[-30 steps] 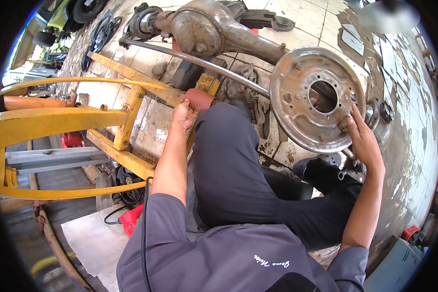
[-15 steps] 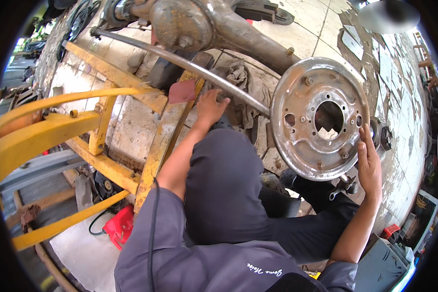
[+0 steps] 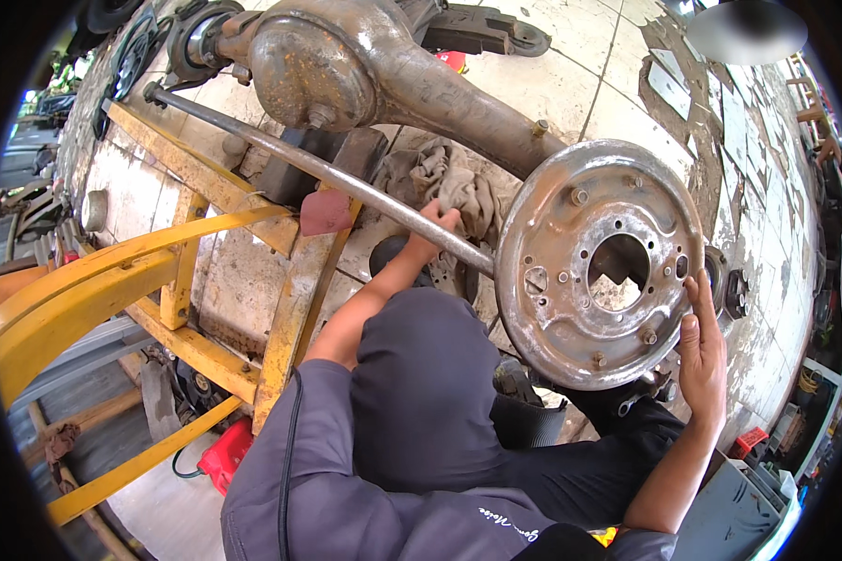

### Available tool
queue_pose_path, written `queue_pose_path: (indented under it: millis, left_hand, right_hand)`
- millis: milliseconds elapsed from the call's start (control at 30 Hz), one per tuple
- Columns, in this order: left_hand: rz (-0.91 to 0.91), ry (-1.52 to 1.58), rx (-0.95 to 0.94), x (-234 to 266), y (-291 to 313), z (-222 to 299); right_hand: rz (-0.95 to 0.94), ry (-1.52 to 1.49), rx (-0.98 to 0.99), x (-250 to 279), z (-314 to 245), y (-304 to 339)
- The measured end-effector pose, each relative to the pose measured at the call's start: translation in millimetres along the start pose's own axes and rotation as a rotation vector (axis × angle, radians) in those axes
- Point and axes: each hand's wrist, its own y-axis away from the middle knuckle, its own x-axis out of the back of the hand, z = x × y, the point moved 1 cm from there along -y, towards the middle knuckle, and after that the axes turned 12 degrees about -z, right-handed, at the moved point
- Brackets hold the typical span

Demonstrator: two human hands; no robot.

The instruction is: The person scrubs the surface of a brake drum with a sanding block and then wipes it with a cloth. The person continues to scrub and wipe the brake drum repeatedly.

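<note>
A round, rust-stained brake backing plate [image 3: 557, 327] with a large centre hole stands tilted at the end of the axle housing [image 3: 458, 103]. My right hand [image 3: 704, 360] is open, its straight fingers resting along the plate's right edge. A long steel rod [image 3: 318, 168] runs from the upper left to the plate's left side. My left hand [image 3: 425, 245] is at this rod, beside a crumpled grey rag [image 3: 468, 192]. The rod crosses in front of part of that hand, so whether the fingers grip anything is hidden.
A yellow metal frame [image 3: 285, 327] with a reddish patch [image 3: 326, 212] stands at the left. Near its foot lies a red container [image 3: 225, 455]. A black ribbed bucket [image 3: 529, 421] sits beside my knee. Broken tiles [image 3: 669, 89] lie at the far right.
My left hand has moved to the rod and the rag's edge. My right hand stays against the plate. The view has shifted, so the plate and frame sit lower.
</note>
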Motion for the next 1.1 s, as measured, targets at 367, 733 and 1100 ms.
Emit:
queue_pose_path:
  millis: [367,733,1100]
  left_hand:
    - [0.27,0.439,-0.371,102,103,31]
    - [0.355,-0.29,-0.537,150,193,122]
    - [0.59,-0.381,-0.819,168,271,202]
  right_hand:
    - [0.042,-0.049,0.131,9,-20,20]
    - [0.124,-0.026,0.129,8,-5,27]
    - [0.139,-0.067,0.144,11,1,47]
